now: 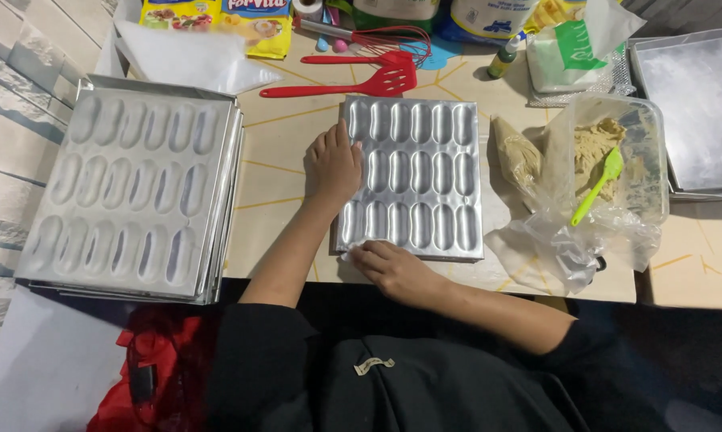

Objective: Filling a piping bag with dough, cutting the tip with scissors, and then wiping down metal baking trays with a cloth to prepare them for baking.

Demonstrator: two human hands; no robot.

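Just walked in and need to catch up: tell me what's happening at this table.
A person steadies a metal baking mould with oval cavities, left hand flat on its left edge, right hand pressing a small white wad at its near corner. A stack of similar moulds lies to the left, and a plastic tub of dough with a green brush to the right.

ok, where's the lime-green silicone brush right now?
Head view, right side: the lime-green silicone brush leans inside the clear plastic tub of tan dough, right of the silver oval-cavity baking mould.
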